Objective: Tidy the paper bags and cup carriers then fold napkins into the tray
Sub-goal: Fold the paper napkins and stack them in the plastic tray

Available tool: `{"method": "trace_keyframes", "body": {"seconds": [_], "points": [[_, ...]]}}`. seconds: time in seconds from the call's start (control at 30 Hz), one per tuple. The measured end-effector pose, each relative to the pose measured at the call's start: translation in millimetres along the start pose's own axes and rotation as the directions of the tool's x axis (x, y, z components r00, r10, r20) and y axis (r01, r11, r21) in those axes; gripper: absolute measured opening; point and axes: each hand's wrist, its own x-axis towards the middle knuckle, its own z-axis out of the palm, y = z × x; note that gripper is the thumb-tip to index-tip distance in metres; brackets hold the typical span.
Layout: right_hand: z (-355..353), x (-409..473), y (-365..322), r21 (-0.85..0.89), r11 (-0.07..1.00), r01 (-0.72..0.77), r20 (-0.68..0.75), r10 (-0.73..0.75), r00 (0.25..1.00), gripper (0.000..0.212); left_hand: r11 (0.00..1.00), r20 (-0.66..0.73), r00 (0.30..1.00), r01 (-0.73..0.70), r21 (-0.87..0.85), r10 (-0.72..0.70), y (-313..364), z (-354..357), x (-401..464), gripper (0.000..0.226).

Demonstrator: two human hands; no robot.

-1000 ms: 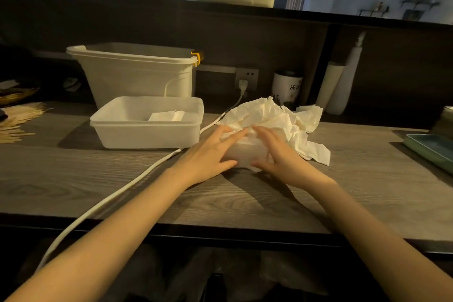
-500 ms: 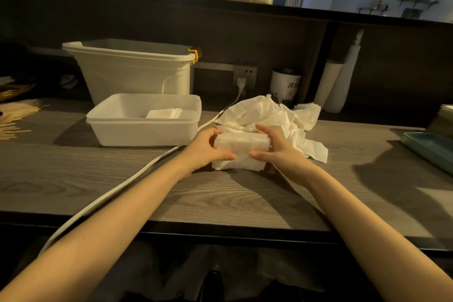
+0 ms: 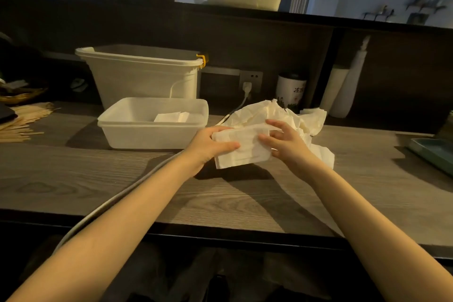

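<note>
Just right of the frame's centre, a folded napkin (image 3: 241, 148) is being held above the wooden counter (image 3: 98, 174). The left hand (image 3: 208, 146) is pinching its left edge, thumb on top; the right hand (image 3: 285, 143) is gripping its right end with curled fingers. Behind them a heap of loose napkins (image 3: 282, 115) is lying. Left of centre, the white tray (image 3: 152, 122) is holding one folded napkin.

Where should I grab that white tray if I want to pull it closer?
Take the white tray by its near long rim, coming from the front edge of the counter. That rim faces you with nothing in front of it, and its lip gives fingers a grip. The tall bin blocks the back, and the hands' folded napkin is off to the right.
</note>
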Motion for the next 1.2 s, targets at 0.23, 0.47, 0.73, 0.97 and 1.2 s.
{"method": "trace_keyframes", "body": {"seconds": [0.23,0.47,0.73,0.97,1.2], "points": [[40,23,-44,-0.041,0.995,0.086,0.032,-0.085,0.996,0.052,0.973,0.22,0.973,0.014,0.231,-0.066,30,-38,-12,0.033],[103,55,-84,0.044,0.993,0.106,0.129,-0.111,0.985,0.045,0.983,0.027,0.999,-0.023,0.184,0.018,52,-72,-16,0.025],[157,84,-103,0.138,0.99,-0.025,0.245,-0.009,0.97,0.032,0.998,-0.223,0.974,-0.018,0.054,0.03,48,-127,-12,0.039],[190,101,-92,0.03,0.994,-0.106,0.355,0.089,0.931,0.041,0.997,-0.383,0.924,0.03,0.072,0.0,43,-165,1,0.046],[208,132,-84,0.082,0.951,-0.299,0.328,0.258,0.909,0.016,0.993,-0.478,0.87,-0.09,0.081,0.118,23,-198,9,0.037]]}}
